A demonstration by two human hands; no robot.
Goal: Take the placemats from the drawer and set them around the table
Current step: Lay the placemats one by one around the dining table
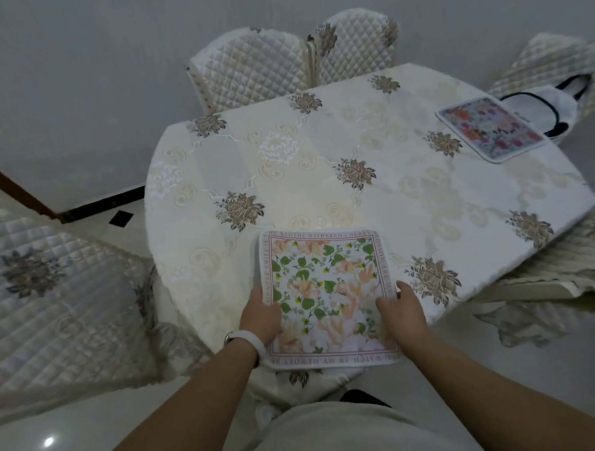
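Two hands are on one mat right now. The left hand (261, 315) lies on the left edge of the green-leaf mat (327, 295), and the right hand (398, 311) lies on its right edge. The fingers (386, 305) look loosely bent and rest on top of the cloth — I cannot tell if the thumbs are tucked under it, so it may be a soft pinch or just a press. The left wrist has a white band (249, 340) on it.

The mat sits at the near edge of the table (287, 165), right in front of the person. Its near side hangs a little over the rim, I think.

To do this step well, the person should push the mat a bit further onto the table, so no part hangs off. Then they should smooth it flat with both palms and turn it so its sides run straight with the table edge. Slow and even is best — the cloth under it could bunch up.

Now the count. I see two mats: this one, and a pink flower mat (490, 128) far off on the right side of the table. I see about five padded chairs (250, 68) around the table, and one white bag (551, 110) just beside the pink mat. So more seats look like they need mats.
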